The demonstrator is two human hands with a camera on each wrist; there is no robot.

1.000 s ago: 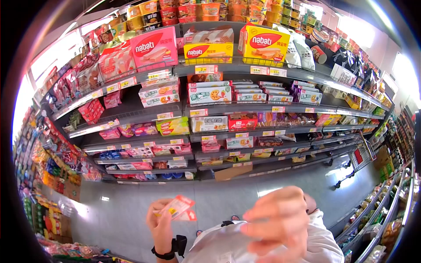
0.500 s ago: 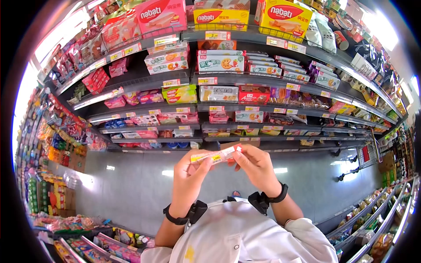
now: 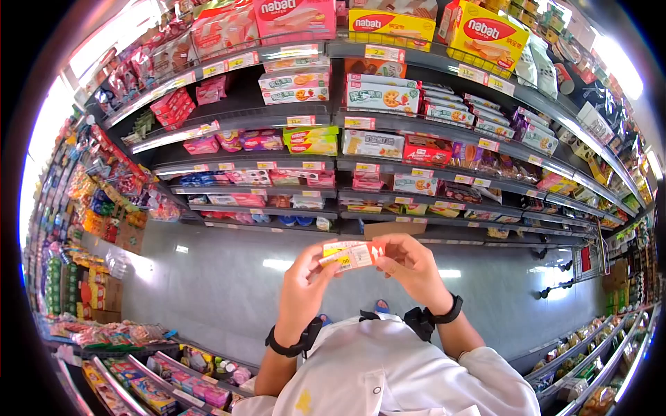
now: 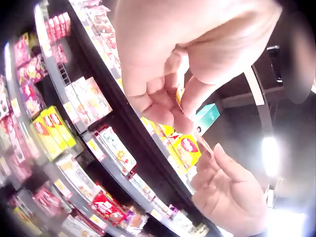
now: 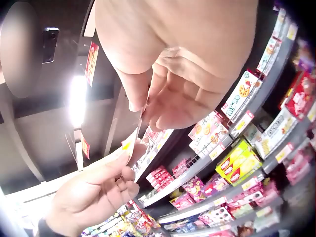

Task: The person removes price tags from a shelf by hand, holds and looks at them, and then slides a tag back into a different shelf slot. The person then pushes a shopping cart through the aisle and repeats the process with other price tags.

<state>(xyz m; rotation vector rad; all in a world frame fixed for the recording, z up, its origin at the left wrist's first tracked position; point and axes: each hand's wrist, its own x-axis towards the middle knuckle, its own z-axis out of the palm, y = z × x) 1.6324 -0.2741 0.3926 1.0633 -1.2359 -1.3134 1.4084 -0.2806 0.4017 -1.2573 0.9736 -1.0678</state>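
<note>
In the head view, red-and-white price tags (image 3: pixel 357 255) with yellow patches are held up in front of the body. My left hand (image 3: pixel 300 290) pinches their left end between thumb and fingers. At the other end, the thumb and fingers of my right hand (image 3: pixel 416 272) pinch the red part with white arrows. The left wrist view shows the left hand (image 4: pixel 197 44) from close by, the tag edge-on and partly hidden by fingers. From the right wrist, the thin tag (image 5: pixel 132 144) spans between both hands.
Ahead stands a long shelf (image 3: pixel 270 118) of boxed wafers and biscuits, with price labels along its edges. A shopping cart (image 3: pixel 588 262) is at the right. Lower shelves with packaged goods (image 3: pixel 194 388) stand close on both sides of me. Grey floor (image 3: pixel 215 277) lies between.
The right hand, earlier raised and blurred apart from the tags, has come to grip their right end. The tags now face the head camera more fully. The head view has tilted downward.
</note>
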